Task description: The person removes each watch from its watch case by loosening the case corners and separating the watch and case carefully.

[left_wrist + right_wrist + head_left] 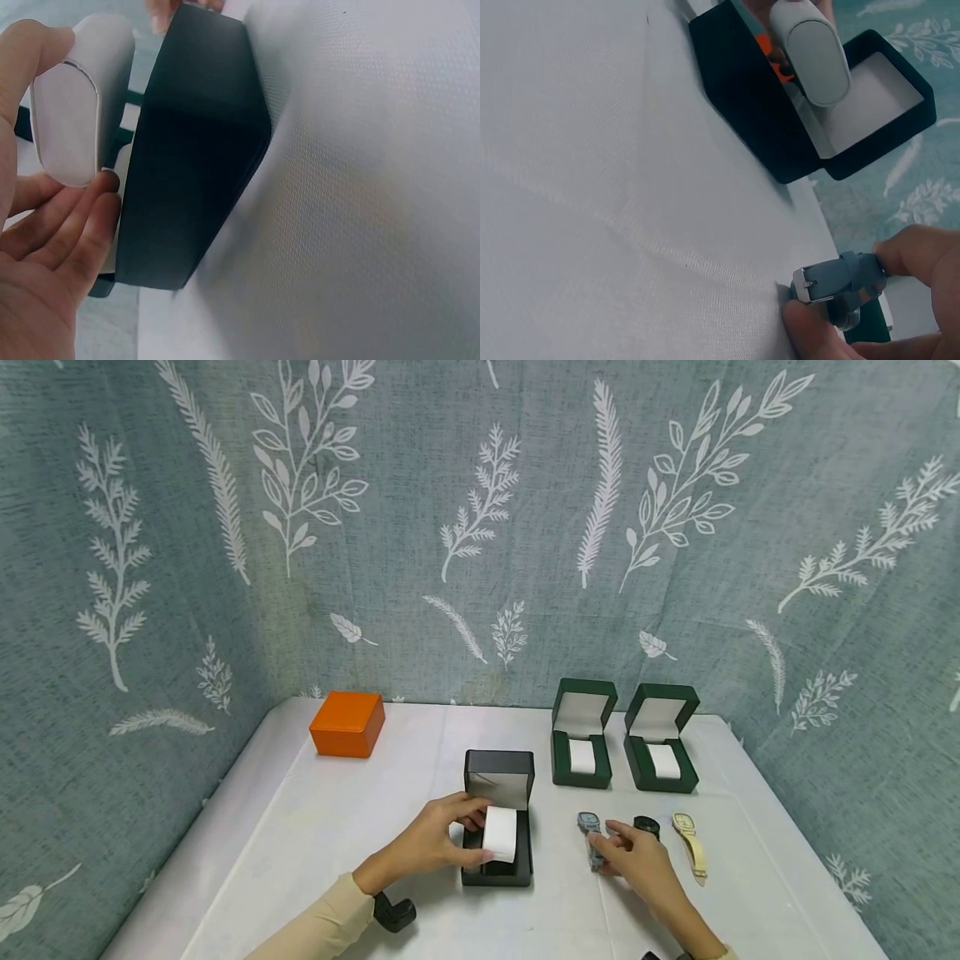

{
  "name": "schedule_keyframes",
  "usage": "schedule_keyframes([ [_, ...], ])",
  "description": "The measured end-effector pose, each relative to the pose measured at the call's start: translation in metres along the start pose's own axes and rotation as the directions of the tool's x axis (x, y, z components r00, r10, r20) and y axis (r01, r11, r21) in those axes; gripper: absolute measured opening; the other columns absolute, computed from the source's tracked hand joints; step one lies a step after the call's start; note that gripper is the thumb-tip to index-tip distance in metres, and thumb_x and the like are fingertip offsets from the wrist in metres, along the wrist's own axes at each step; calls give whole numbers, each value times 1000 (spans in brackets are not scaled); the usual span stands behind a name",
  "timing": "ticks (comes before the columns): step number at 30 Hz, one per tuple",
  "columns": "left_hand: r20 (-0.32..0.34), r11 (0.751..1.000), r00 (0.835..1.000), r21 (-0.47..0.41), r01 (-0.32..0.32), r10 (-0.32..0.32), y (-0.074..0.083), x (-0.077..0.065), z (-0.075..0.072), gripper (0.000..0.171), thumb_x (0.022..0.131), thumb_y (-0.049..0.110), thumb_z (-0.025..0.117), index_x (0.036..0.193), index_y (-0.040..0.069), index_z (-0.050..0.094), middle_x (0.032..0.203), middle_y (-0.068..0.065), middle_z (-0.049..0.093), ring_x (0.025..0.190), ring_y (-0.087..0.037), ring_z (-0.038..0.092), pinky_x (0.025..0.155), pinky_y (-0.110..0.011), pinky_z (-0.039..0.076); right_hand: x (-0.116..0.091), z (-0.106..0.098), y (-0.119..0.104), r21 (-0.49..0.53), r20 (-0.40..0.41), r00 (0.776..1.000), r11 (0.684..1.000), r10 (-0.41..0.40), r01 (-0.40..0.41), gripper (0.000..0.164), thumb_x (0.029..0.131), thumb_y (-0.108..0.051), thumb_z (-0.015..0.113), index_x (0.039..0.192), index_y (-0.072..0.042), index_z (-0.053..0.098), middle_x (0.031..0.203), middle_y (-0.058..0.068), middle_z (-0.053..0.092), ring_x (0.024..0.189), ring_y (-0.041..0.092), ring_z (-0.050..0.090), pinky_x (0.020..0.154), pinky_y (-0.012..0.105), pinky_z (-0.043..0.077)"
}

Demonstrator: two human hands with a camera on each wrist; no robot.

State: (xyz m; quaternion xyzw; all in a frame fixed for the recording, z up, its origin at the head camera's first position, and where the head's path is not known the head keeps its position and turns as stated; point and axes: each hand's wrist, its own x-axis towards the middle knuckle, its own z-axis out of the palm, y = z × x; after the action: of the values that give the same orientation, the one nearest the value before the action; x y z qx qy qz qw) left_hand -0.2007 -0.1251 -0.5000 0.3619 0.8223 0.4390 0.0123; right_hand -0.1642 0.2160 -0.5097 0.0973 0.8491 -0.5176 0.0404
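My left hand [429,839] pinches a white watch cushion [500,835] at the open dark watch box [498,763]. In the left wrist view the thumb lies on one side of the cushion [69,124] and the fingers on the other; it stands out above the box wall [180,165]. To the right, my right hand [641,864] pinches the blue-grey strap of a wristwatch [589,823] between thumb and finger. Its silver buckle [802,285] shows in the right wrist view, close over the white cloth. A black watch [647,827] lies just beyond that hand, partly hidden.
Two open green watch boxes [581,779] [664,783] with white cushions stand at the back right. A closed orange box [347,724] sits at the back left. A gold watch [690,843] lies to the right of my right hand. Patterned cloth [480,610] hangs behind the table.
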Motion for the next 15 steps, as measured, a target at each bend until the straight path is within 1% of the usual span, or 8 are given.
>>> schedule_keyframes([
  [6, 5, 1000, 1000, 7, 24, -24, 1, 0, 0, 69, 85, 38, 86, 139, 3, 62, 110, 4, 64, 98, -11, 65, 88, -31, 56, -1, 0, -3, -5, 8, 1000, 1000, 3, -3, 67, 95, -34, 74, 141, 10, 55, 97, 10, 67, 75, 16, 70, 65, 30, 60],
  [9, 1, 1000, 1000, 13, 27, -27, 1, 0, 0, 69, 84, 38, 87, 138, 4, 63, 109, 2, 64, 97, -11, 65, 88, -30, 56, -1, -1, -5, -24, 13, 1000, 1000, -21, 21, 64, 96, -34, 74, 141, 7, 55, 98, 8, 69, 76, 16, 69, 66, 31, 60],
  [12, -6, 1000, 1000, 15, 20, -20, 1, 0, 0, 68, 84, 38, 87, 138, 4, 63, 108, 1, 64, 97, -11, 65, 88, -30, 56, 0, -2, -5, -40, 0, 999, 998, -55, 54, 61, 96, -33, 74, 141, 4, 57, 98, 7, 71, 76, 17, 69, 66, 31, 60],
  [15, -14, 1000, 1000, 18, 7, -7, 1, -1, 0, 67, 84, 37, 87, 137, 3, 63, 108, 1, 64, 96, -10, 65, 87, -29, 57, 2, -4, -4, -31, -11, 997, 997, -77, 76, 59, 95, -32, 76, 140, 0, 59, 99, 6, 71, 77, 17, 70, 67, 30, 60],
])
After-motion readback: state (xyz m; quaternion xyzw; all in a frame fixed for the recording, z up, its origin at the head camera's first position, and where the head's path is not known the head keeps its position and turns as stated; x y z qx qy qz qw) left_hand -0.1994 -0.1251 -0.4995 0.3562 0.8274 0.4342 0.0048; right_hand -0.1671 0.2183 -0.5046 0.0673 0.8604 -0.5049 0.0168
